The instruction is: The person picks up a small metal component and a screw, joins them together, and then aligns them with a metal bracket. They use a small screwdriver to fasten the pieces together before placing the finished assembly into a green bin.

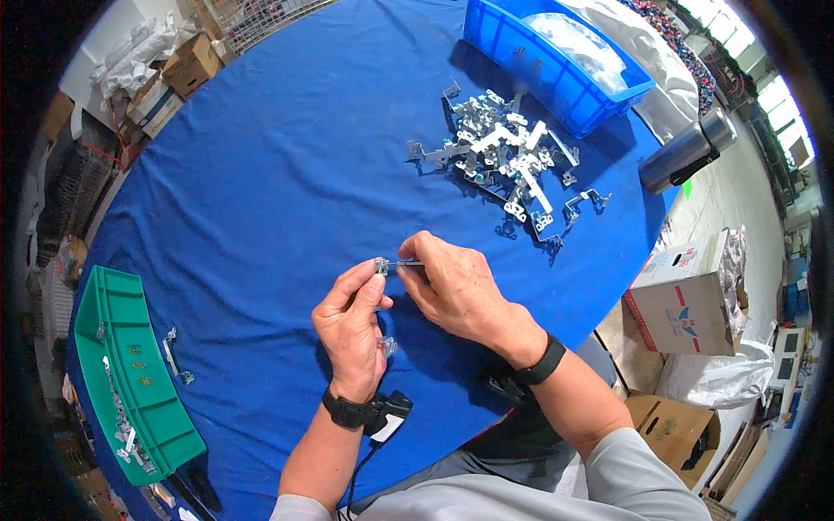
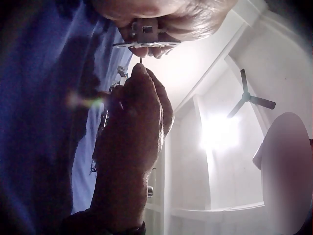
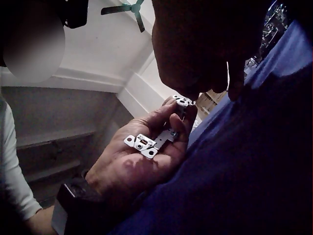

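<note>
My left hand (image 1: 352,334) grips a metal bracket (image 3: 145,146) with holed plates at its ends. One plate lies across the palm in the right wrist view, and the other end (image 3: 183,101) sits between the thumb and fingertips. Just to the right, my right hand (image 1: 460,291) pinches a thin metal piece (image 1: 407,263) that points at this end. Its fingers hide most of that piece, and I cannot tell what kind it is. In the left wrist view the right hand (image 2: 132,122) has its fingertips close under the bracket's plate (image 2: 146,44).
A pile of metal brackets (image 1: 512,161) lies at the back right of the blue cloth (image 1: 287,130). Behind it stands a blue crate (image 1: 556,82), with a steel flask (image 1: 691,149) to its right. A green bin (image 1: 139,382) with small metal parts is at left, a loose bracket (image 1: 176,356) beside it.
</note>
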`<control>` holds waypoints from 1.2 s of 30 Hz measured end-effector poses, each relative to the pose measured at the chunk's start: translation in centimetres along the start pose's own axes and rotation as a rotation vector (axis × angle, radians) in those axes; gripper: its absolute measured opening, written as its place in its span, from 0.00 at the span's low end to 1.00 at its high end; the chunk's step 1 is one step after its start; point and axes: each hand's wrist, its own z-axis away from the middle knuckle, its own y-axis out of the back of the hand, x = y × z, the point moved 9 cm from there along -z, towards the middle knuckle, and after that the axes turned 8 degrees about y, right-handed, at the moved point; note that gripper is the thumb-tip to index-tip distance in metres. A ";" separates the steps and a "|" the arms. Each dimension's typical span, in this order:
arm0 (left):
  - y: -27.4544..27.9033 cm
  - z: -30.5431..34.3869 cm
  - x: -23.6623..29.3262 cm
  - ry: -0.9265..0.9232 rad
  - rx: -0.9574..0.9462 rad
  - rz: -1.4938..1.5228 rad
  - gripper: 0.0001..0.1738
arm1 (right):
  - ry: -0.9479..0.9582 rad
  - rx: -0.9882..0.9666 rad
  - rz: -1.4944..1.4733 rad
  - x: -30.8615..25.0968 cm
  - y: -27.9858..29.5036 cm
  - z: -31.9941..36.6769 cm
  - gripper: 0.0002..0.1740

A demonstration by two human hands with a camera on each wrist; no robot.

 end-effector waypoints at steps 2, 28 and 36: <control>-0.1 0.0 0.1 -0.001 -0.004 0.000 0.11 | 0.004 -0.026 0.013 0.1 -0.1 0.0 0.09; -0.9 0.8 1.7 -0.157 -0.016 -0.145 0.09 | -0.019 -0.143 0.223 0.3 -1.1 0.4 0.17; -0.7 0.6 1.7 -0.163 0.000 -0.133 0.08 | -0.026 -0.075 0.093 0.4 -0.5 0.2 0.15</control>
